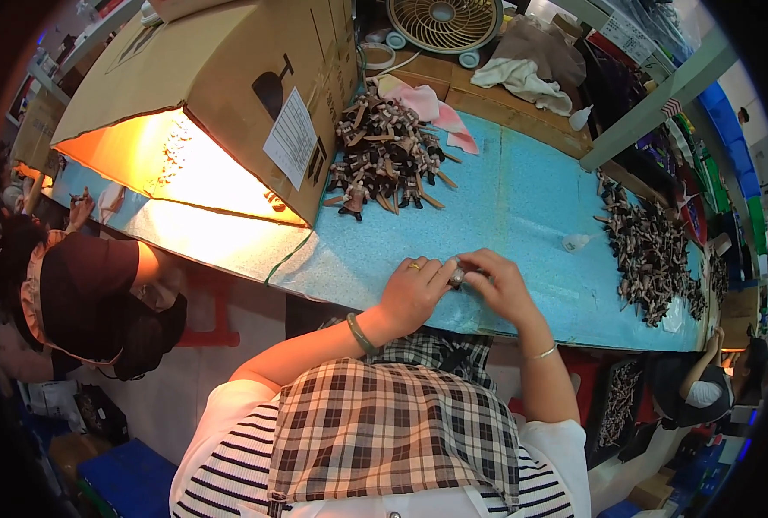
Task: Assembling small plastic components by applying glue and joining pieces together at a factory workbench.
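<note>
My left hand (pixel 418 292) and my right hand (pixel 494 281) meet over the near edge of the blue-covered table (pixel 479 207). Between their fingertips they pinch a small greyish figurine part (pixel 457 277), mostly covered by the fingers. Both hands are closed on it. Beyond my left hand lies a heap of small figurines (pixel 384 155) in brown, black and pale tones. Farther off to the right spreads a second heap of similar figurines (pixel 651 255).
A cardboard box (pixel 254 95), lit inside, stands at the left. A fan (pixel 444 22) and crumpled cloths (pixel 531 73) sit at the back. A small white bottle (pixel 576 243) lies near the right heap. A grey post (pixel 660 99) rises at right. Co-workers sit on both sides.
</note>
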The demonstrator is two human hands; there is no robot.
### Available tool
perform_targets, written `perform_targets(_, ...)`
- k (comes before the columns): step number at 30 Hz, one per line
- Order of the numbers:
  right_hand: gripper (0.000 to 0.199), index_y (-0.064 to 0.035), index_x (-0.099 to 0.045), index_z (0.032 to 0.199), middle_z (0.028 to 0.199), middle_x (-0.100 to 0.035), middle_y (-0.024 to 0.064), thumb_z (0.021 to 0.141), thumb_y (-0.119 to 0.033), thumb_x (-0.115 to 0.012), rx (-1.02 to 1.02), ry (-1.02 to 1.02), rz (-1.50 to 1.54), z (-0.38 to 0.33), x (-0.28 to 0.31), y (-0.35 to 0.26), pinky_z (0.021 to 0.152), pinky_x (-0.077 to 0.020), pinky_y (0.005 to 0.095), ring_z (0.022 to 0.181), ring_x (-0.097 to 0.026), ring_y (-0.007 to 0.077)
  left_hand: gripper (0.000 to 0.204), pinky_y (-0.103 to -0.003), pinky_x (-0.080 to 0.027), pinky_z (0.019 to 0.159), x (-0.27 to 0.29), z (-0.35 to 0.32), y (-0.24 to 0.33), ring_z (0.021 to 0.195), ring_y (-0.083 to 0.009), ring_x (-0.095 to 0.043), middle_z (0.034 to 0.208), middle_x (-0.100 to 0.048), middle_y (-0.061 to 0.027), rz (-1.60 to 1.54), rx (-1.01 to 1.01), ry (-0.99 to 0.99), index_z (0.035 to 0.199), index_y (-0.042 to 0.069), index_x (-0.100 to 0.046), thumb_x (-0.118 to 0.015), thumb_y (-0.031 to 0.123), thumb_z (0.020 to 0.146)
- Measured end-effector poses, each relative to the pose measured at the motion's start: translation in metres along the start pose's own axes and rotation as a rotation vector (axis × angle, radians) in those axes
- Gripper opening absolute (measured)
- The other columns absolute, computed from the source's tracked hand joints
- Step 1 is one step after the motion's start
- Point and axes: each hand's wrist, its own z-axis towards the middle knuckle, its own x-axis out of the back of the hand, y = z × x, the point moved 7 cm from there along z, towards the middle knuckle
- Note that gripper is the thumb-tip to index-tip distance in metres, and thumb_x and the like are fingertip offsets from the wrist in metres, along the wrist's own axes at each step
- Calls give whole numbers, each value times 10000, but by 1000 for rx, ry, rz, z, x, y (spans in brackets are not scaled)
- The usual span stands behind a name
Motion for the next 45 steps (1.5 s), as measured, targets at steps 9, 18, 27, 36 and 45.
perform_targets(9,299,-42,-595,1004,876,-617,92,743,-146,-701,202,392,-564,-12,-27,-19,673,-480,368,806,-598,270,486,-346,-457,715,-6,0,-5,783,-234,-568,848,-564,-97,19,19,-28,1238,-66,-501,-590,88,785)
perform_targets(18,272,-73,-596,941,822,-601,66,711,-166,-708,235,502,-610,-18,-24,-24,646,-437,364,772,-579,257,472,-338,-449,690,-3,1,8,767,-230,-558,827,-562,-96,176,-59,-35,1202,-62,-533,-543,103,760)
perform_targets(27,254,-99,-606,940,789,-589,48,721,-189,-698,216,468,-621,-23,-32,-21,630,-429,370,760,-574,242,488,-327,-442,674,-1,-5,13,758,-223,-560,819,-564,-86,268,-103,-34,1218,-60,-525,-520,122,766)
perform_targets(36,314,-75,-617,1015,863,-638,66,733,-176,-712,229,469,-616,-20,-31,-14,662,-475,361,799,-611,249,467,-329,-435,652,-4,-6,6,753,-207,-566,818,-569,-57,223,-63,-17,1212,-19,-536,-548,150,776)
perform_targets(45,406,-18,-613,1033,902,-664,115,668,-72,-783,302,653,-338,-30,-24,-15,731,-510,350,825,-632,274,439,-357,-462,703,-3,-5,0,826,-251,-589,929,-598,-94,121,5,-30,1219,-8,-524,-589,148,813)
